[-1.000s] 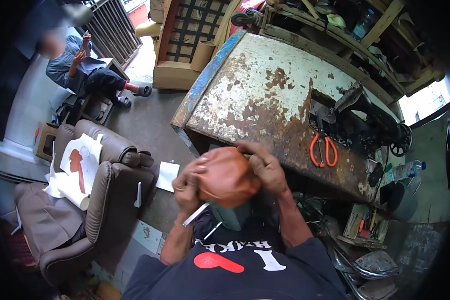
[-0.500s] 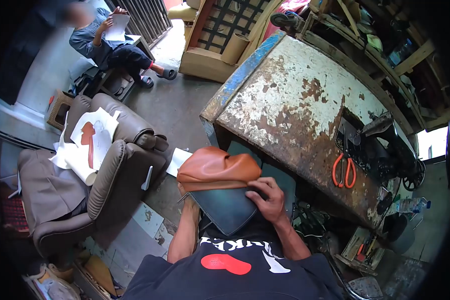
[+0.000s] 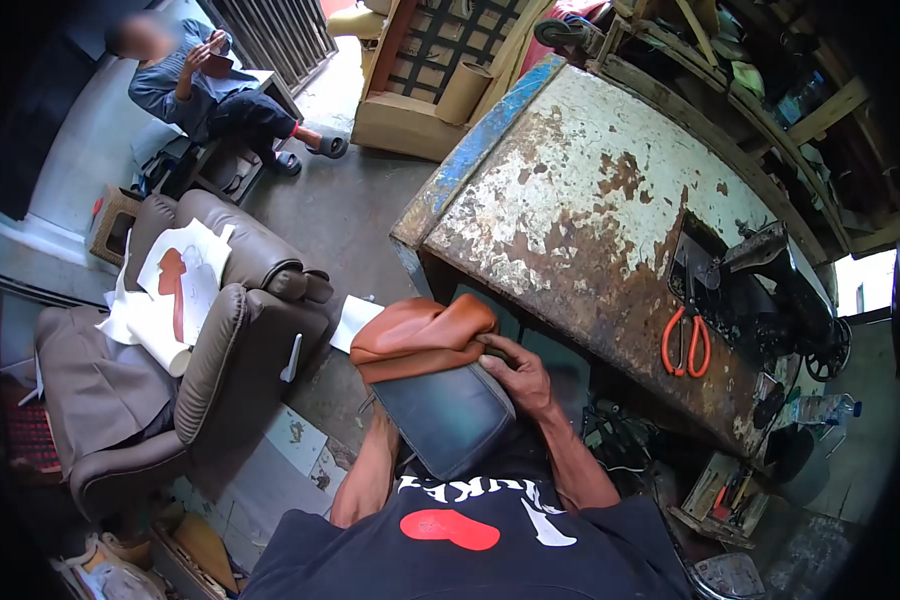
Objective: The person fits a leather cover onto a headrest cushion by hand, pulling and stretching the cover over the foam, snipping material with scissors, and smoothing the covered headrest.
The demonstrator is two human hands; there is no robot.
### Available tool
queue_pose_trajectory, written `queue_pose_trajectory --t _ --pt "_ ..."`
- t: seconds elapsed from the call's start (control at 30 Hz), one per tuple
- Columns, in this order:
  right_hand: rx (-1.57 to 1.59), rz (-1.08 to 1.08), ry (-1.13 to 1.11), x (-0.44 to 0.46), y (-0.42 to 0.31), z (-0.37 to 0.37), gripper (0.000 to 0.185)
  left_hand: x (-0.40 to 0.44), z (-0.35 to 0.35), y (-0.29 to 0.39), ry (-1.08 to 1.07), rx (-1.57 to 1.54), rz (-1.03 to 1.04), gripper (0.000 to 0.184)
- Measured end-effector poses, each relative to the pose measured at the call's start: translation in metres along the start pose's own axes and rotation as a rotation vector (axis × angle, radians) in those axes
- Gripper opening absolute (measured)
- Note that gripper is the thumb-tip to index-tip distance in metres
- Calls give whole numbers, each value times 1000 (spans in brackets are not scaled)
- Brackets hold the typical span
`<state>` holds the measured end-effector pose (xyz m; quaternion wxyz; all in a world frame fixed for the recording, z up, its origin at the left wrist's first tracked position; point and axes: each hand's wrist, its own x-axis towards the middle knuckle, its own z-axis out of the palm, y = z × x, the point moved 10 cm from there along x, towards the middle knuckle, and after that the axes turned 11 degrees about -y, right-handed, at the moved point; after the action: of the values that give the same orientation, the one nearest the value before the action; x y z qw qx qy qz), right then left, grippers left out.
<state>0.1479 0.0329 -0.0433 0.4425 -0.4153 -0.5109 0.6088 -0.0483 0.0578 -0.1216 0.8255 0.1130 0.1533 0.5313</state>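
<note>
Orange-brown, soft leather cover (image 3: 420,340), bunched over a dark blue-grey, smooth rectangular padded piece (image 3: 450,415); held before your chest, off the near edge of the paint-flaked white and brown counter (image 3: 560,210).

Detail: the leather lies directly left of your right hand (image 3: 520,378), its long axis running crosswise, slightly higher at the right end. Your right grip is narrow, thumb and fingers pinching the leather's right edge; of the two, this is the hand seen touching it. Your left forearm (image 3: 368,472) rises to the piece's left side; the left hand is hidden there, grip impossible to tell. Surface: glossy, deeply folded. Lower portion: dark, taut, seam-edged, round-cornered.
</note>
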Motion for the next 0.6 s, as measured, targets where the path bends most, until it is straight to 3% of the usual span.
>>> queue_pose_trajectory --t 0.07,0.13,0.23,0.4,0.6 --pt "65 49 -24 5 -2 2 31 1 3 -2 -14 9 -11 21" --pt "-208 -32 13 -3 -39 3 24 0 5 -4 -18 25 -21 21" --pt "-129 -133 45 -14 -55 1 18 -2 8 -12 -20 32 -35 20" --pt "-69 11 80 -16 -39 -7 17 -6 13 -20 -23 77 -58 19" --pt "158 89 -188 -10 -28 -3 25 -12 -3 -7 25 223 -67 18"
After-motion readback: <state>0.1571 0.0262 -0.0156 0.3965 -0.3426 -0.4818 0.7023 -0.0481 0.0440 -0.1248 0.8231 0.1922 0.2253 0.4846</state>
